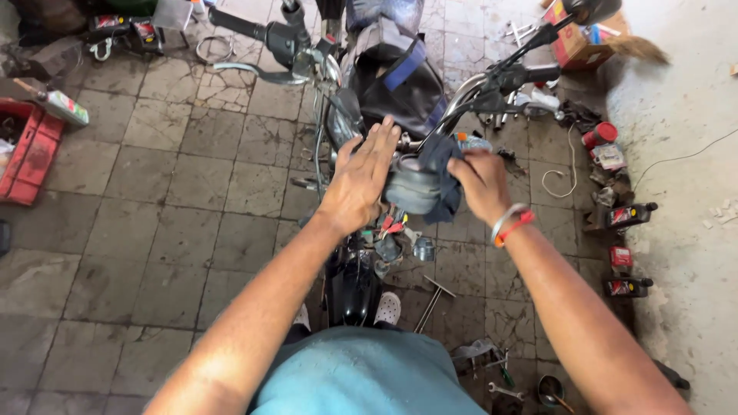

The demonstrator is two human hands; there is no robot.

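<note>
Teal shirt (369,376) lowest. Left hand (361,178) flat, fingers spread, pressing grey headlamp housing (411,184) at motorcycle (384,84) front; right hand (478,183) closed, gripping dark blue rag (442,173) against housing.

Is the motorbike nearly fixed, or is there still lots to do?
Not nearly, by the look of it. Already done: the front is opened up, with red wires hanging bare. In hand: the left hand lies flat on the grey headlight part, and the right hand presses a dark blue cloth on it. Left: tools and oil bottles lie about the floor.
</note>
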